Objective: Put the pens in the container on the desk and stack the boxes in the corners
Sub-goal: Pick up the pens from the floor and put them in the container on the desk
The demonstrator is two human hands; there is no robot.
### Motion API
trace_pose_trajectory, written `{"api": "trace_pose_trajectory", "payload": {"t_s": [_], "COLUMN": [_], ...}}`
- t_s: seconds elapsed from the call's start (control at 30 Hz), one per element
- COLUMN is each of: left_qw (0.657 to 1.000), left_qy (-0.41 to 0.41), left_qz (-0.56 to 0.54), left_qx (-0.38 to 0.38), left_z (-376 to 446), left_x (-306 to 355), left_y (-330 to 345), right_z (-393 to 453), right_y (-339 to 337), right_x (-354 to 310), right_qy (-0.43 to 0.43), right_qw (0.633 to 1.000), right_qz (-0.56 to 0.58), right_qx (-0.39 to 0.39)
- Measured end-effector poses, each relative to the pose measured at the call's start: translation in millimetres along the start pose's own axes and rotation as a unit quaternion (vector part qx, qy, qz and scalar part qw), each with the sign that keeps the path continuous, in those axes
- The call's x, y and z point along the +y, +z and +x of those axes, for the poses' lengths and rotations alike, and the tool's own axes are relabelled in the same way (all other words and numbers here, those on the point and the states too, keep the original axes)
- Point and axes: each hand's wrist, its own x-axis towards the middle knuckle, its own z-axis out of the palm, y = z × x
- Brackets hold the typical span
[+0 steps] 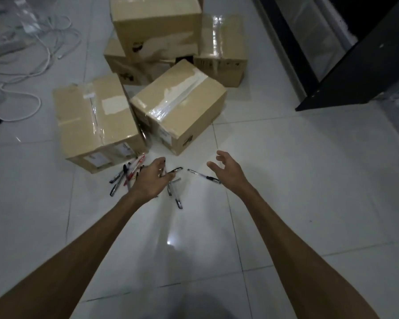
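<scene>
Several pens lie scattered on the white tile floor: a cluster of black and red pens (124,177) left of my left hand, two clear pens (177,200) below its fingers, and a single pen (203,176) beside my right hand. My left hand (151,180) reaches down into the pile and pinches a dark pen (176,169) at its fingertips. My right hand (228,171) hovers open just above the single pen, holding nothing. Several taped cardboard boxes stand behind the pens: a left box (95,120), a middle box (177,107), and a rear box (157,24) stacked on another.
White cables (39,65) and plastic wrap sprawl over the floor at the upper left. Black furniture (355,72) stands at the upper right. One more box (224,49) sits at the right rear. Bare tiles spread in front of me and to the right.
</scene>
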Motion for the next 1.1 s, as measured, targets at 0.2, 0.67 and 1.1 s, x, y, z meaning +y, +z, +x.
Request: {"api": "trace_pose_trajectory", "payload": {"t_s": [0.2, 0.67, 1.1], "left_qw": [0.999, 0.995, 0.988], "left_qy": [0.012, 0.01, 0.0], "left_qz": [-0.035, -0.038, 0.022], "left_qx": [0.03, 0.096, 0.154], "left_z": [50, 103, 106], "left_x": [-81, -168, -161], "left_y": [52, 101, 106], "right_z": [52, 97, 80], "right_y": [59, 117, 186], "right_x": [71, 141, 131], "right_qy": [-0.027, -0.103, 0.04], "right_qw": [0.998, 0.95, 0.999], "right_qz": [-0.06, -0.267, 0.013], "right_qx": [0.0, 0.125, 0.027]}}
